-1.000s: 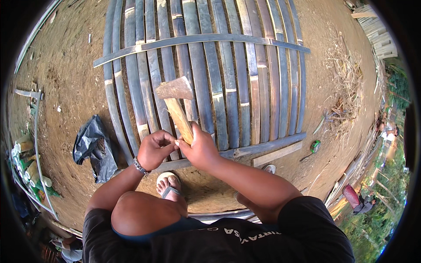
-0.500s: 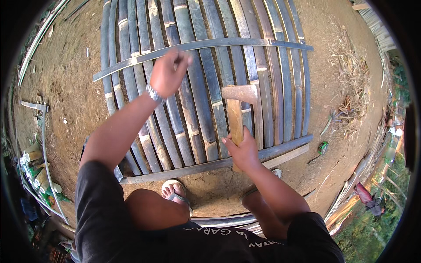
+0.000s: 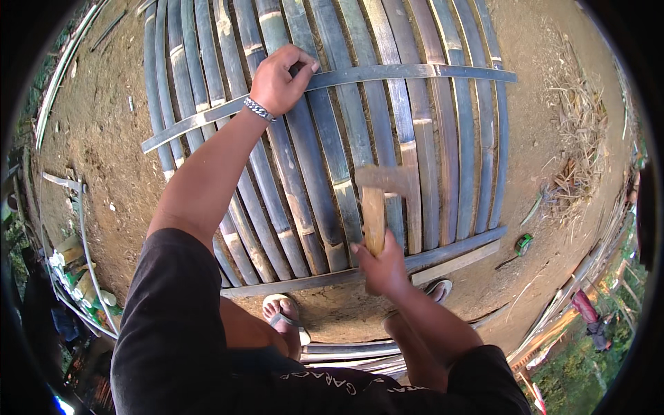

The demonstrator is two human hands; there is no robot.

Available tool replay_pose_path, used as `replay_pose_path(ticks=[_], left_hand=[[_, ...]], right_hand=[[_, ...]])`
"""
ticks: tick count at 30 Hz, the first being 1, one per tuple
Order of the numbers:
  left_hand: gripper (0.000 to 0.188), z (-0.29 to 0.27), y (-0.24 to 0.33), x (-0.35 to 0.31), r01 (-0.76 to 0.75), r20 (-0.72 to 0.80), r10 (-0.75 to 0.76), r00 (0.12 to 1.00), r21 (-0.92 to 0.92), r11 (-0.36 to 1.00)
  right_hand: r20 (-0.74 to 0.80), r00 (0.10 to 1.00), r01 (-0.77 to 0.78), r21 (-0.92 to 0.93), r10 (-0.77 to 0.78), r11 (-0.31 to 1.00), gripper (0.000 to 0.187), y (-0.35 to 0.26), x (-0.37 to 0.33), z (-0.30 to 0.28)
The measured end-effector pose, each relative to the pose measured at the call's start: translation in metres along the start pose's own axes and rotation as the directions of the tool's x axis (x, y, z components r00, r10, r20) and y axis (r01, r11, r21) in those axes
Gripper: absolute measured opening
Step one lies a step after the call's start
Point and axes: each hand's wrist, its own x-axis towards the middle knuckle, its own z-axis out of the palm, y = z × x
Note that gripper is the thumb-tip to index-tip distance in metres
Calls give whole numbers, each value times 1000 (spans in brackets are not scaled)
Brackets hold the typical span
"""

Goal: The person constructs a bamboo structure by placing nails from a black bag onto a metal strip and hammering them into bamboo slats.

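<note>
My right hand (image 3: 382, 266) is wrapped round the wooden handle of a hatchet (image 3: 374, 214), whose head is smeared by motion above the slats. My left hand (image 3: 282, 79), with a chain bracelet at its wrist, is closed in a pinch over a flat bamboo cross strip (image 3: 373, 73). What its fingertips hold, if anything, is too small to make out. The strip lies across a row of split bamboo slats (image 3: 302, 145). Along their near ends runs another bamboo strip (image 3: 304, 283).
On the bare earth at the right lies a green tape measure (image 3: 523, 244), with dry plant litter (image 3: 577, 159) beyond it. A sickle-like tool (image 3: 63, 182) lies at the left. My sandalled feet (image 3: 283, 317) stand at the near edge of the slats.
My left hand has moved slightly up and right along the cross strip. The hatchet has dropped lower and nearer to me in my right hand. The whole view has shifted a little.
</note>
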Motion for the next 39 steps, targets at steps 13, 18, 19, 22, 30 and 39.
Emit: replay_pose_path(ticks=[13,18,19,22,30,39], left_hand=[[8,-8,-3,3,20,146,-7,989,-85,996],[11,-9,-6,1,-68,158,77,984,-61,996],[11,-9,-5,1,-82,150,88,985,-47,996],[12,-9,0,-3,-52,99,56,993,-47,998],[11,-9,-3,-2,-129,111,129,985,-5,992],[7,-2,-8,-3,-181,84,172,982,121,976]], right_hand=[[-146,956,283,208,-256,936,33,-83,64,-17],[-124,971,226,186,-205,956,32,-64,65,-9],[-118,972,225,207,-204,952,32,-64,64,-6],[-90,976,213,167,-200,963,32,-69,61,-1],[-76,974,223,117,-215,968,34,-78,65,5],[-72,909,381,-253,-410,889,44,-86,89,-2]])
